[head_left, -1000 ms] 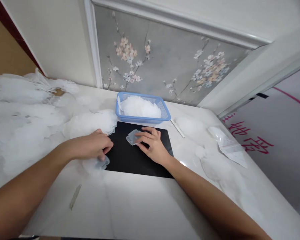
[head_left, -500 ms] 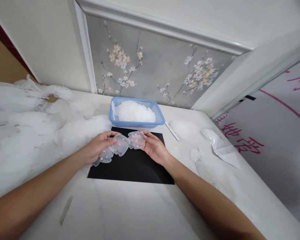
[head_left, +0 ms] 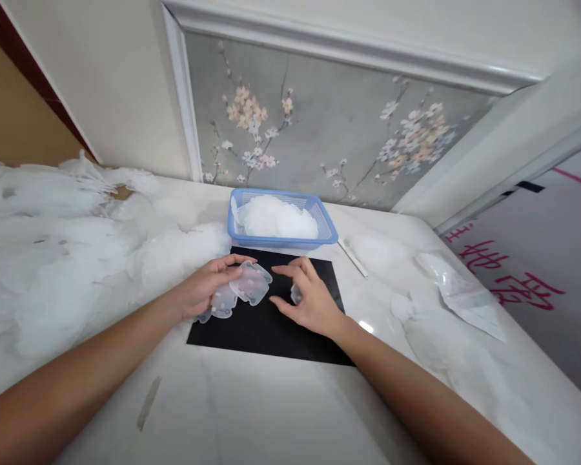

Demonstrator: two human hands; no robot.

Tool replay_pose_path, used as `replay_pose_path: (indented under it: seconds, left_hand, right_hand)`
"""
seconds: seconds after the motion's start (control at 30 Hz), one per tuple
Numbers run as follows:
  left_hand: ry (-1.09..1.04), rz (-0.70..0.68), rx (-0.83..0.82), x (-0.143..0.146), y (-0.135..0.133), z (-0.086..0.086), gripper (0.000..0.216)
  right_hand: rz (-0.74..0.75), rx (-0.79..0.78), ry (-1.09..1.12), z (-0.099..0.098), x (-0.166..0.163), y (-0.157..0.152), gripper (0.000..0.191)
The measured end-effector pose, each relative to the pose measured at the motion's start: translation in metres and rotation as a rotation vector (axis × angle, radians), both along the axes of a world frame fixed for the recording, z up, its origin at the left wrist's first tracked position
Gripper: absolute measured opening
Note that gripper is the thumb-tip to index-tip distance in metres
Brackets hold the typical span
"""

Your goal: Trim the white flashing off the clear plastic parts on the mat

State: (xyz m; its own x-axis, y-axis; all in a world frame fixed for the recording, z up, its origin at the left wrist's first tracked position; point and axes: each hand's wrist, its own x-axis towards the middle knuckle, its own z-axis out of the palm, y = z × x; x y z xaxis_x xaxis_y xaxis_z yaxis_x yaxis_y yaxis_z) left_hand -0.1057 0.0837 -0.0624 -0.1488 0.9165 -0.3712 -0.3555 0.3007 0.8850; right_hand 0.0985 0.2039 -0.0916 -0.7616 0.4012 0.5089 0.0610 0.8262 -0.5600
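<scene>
My left hand (head_left: 208, 282) is closed on a few thin, translucent plastic pieces with scalloped edges and small dots. The foremost plastic piece (head_left: 252, 283) sticks out past its fingertips, and others overlap below it. Just to the right, my right hand (head_left: 310, 298) has its thumb and forefinger spread apart, pointing at that piece without touching it. Part of another translucent piece (head_left: 296, 294) shows inside the curl of its remaining fingers. Both hands are above a black sheet (head_left: 271, 332) on the white table.
A blue basket (head_left: 283, 243) of white translucent pieces stands behind the black sheet. Large heaps of similar pieces (head_left: 68, 271) cover the left side. To the right lie a thin white strip (head_left: 353, 258), a clear plastic bag (head_left: 458, 290) and more pieces (head_left: 377, 248).
My right hand has drawn its piece back into its curled fingers, and its thumb and forefinger have opened towards the left hand's pieces. The view has shifted slightly left.
</scene>
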Motion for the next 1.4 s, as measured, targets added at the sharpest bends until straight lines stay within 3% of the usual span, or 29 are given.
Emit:
replay_pose_path:
  seconds: [0.1,0.27,0.6,1.03,1.4]
  left_hand:
    - [0.007,-0.04,0.052,0.005,0.0,-0.003,0.038]
    - [0.012,-0.105,0.058,0.012,-0.003,-0.002,0.039]
    - [-0.078,-0.048,0.021,0.011,-0.003,-0.001,0.035]
    - [-0.069,-0.055,0.0,0.009,-0.003,-0.001,0.039]
    - [-0.068,-0.087,0.01,0.01,-0.002,0.001,0.036]
  right_hand:
    - [-0.023,0.129,-0.061,-0.004,-0.004,-0.008,0.05]
    - [-0.016,0.191,-0.015,-0.008,-0.005,-0.007,0.047]
    - [-0.009,0.151,0.046,-0.007,-0.002,-0.004,0.042]
    - [0.033,0.211,0.072,-0.004,-0.001,-0.004,0.031]
    - [0.036,0.134,0.097,-0.002,-0.001,-0.006,0.037]
